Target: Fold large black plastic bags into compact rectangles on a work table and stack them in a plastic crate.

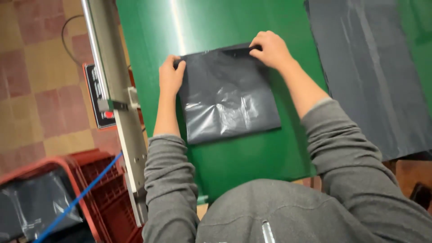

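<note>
Left hand [171, 74]: it pinches the far left corner of the grey bag [229, 94], fingers curled over the edge.
Right hand [270, 48]: it pinches the far right corner of the same bag, fingers closed on the top edge.
Grey bag: it lies flat on the green worktop [252, 157], between the two hands, with its near end toward the person's body.
What could go wrong: the bag looks thin and shiny, so I think it could slip out of the pinch, or bunch up if one hand pulls more than the other.
Another risk: the metal bar [112, 76] stands just beside the left hand, so I think the bag could catch on it.
Further out: a big grey sheet [373, 76] lies to the right, and a red crate [103, 189] sits on the floor to the left.
</note>
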